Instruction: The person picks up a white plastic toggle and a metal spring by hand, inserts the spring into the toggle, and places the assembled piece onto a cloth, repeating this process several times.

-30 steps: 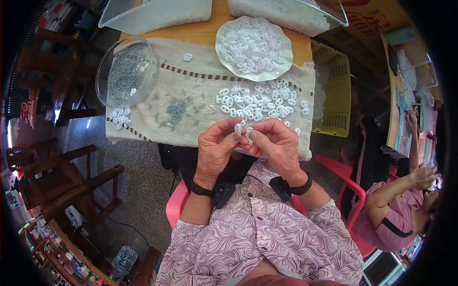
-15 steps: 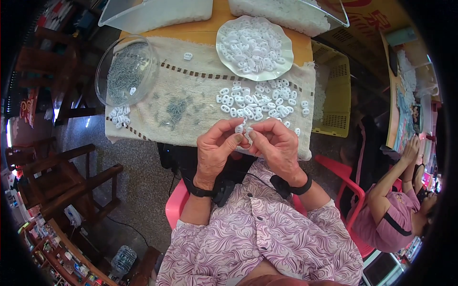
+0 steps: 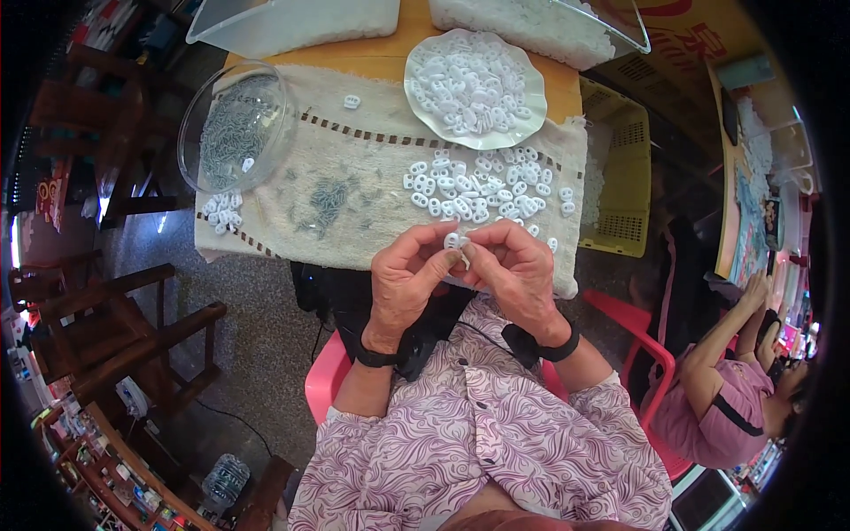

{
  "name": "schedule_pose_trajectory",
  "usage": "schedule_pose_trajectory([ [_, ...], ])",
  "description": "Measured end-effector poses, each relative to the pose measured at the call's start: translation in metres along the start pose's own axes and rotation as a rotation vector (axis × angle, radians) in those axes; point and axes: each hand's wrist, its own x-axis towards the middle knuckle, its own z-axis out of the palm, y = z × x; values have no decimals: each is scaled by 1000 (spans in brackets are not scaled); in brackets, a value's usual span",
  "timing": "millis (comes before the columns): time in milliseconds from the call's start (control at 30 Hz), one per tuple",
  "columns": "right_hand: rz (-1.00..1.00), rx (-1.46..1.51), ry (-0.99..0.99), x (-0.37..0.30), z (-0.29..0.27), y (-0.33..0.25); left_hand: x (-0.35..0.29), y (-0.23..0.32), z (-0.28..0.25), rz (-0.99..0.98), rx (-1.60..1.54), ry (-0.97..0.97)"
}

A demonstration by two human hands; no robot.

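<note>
My left hand (image 3: 409, 273) and my right hand (image 3: 512, 267) meet over the cloth's near edge, both closed in a pinch. Between their fingertips is a small white plastic piece with holes (image 3: 452, 241); a second white bit shows at the right fingertips, partly hidden. Just beyond lie many loose white pieces of the same kind (image 3: 469, 190). Left of them, a small heap of grey metal bits like tiny springs (image 3: 329, 202) rests on the cloth. A clear round bowl (image 3: 282, 124) holds more of these, with one white piece among them.
A scalloped plate (image 3: 416, 111) piled with white pieces stands at the back right, before two clear bins (image 3: 301, 22). A few white pieces (image 3: 223, 212) lie by the bowl. A yellow crate (image 3: 630, 177) stands right of the table. Another person (image 3: 726, 380) works at a table farther right.
My fingertips have drawn closer together, and the white piece between them has turned so its holed face shows. The left hand has shifted slightly right.
</note>
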Motion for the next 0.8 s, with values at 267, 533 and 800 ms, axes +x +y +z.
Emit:
schedule_pose_trajectory([
  [267, 50, 41, -6, 0, -1, 0, 0, -1, -2, 4, 48, -13],
  [533, 157, 138, -6, 0, 0, -3, 0, -1, -2, 3, 46, -6],
  [800, 211, 279, -107, 3, -6, 0, -1, 0, -7, -28, -18, -32],
])
